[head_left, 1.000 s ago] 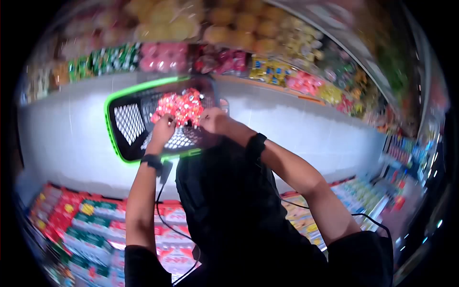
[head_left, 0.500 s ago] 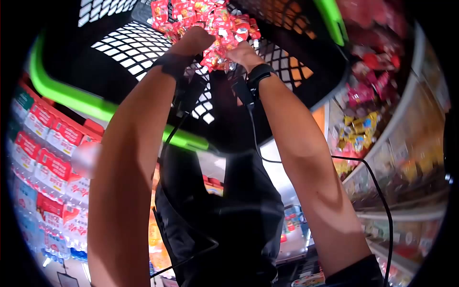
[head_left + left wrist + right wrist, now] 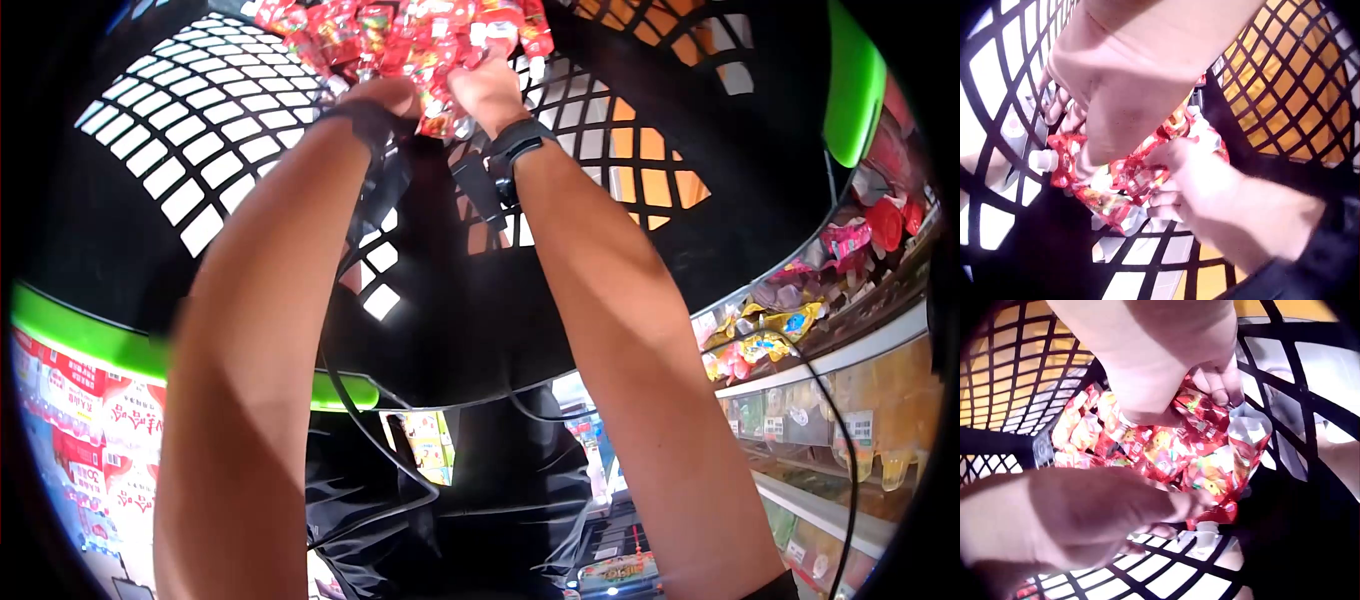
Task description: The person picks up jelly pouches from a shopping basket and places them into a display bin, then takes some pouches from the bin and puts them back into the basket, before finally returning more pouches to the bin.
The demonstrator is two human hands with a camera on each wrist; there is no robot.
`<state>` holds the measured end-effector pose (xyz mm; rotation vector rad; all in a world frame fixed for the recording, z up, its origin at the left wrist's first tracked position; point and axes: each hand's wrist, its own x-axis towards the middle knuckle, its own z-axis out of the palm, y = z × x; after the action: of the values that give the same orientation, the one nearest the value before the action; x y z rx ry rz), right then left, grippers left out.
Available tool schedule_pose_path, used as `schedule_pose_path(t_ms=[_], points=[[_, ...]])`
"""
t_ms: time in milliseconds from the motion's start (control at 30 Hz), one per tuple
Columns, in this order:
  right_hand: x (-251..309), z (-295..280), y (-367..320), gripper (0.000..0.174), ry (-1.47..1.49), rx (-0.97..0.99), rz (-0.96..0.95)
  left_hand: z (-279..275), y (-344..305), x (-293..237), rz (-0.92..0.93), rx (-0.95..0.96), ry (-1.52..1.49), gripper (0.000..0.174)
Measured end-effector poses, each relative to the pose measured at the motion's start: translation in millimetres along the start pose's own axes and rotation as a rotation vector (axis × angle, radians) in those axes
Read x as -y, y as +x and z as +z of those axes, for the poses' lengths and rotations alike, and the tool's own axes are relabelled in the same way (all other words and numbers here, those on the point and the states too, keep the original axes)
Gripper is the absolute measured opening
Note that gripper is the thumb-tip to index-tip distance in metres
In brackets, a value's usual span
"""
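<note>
A pile of shiny red spouted pouches (image 3: 400, 40) with white caps lies inside the black mesh basket (image 3: 450, 330), at the top of the head view. Both hands are down in the basket at the near side of this pile. My left hand (image 3: 1129, 94) has its thumb and fingers around red pouches (image 3: 1116, 206), seen in the left wrist view. From the other side, my right hand (image 3: 1166, 369) grips into the same pouches (image 3: 1160, 450), its thumb and curled fingers on either side of the wrappers. Some fingertips are hidden among the pouches.
The basket's bright green rim (image 3: 90, 335) runs around the forearms. Red-and-white packs (image 3: 110, 410) are stacked at the left. Shelves (image 3: 840, 350) with bagged sweets (image 3: 770, 335) stand at the right. A black cable (image 3: 845, 450) runs along the right arm.
The head view has come much closer over the basket, which now fills the upper part. Both hands stay at the red pouches, lower in the basket and a little further apart than half a second ago.
</note>
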<state>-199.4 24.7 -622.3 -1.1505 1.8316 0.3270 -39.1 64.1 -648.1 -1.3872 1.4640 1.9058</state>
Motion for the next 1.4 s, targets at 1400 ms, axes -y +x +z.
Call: schedule_pose_path(t_ms=[1400], points=[[170.8,-328.7,-511.7,0.042,0.741,0.535,-0.527,13.4,-568.8,-321.4,0.421,-0.988,-0.724,0.038]])
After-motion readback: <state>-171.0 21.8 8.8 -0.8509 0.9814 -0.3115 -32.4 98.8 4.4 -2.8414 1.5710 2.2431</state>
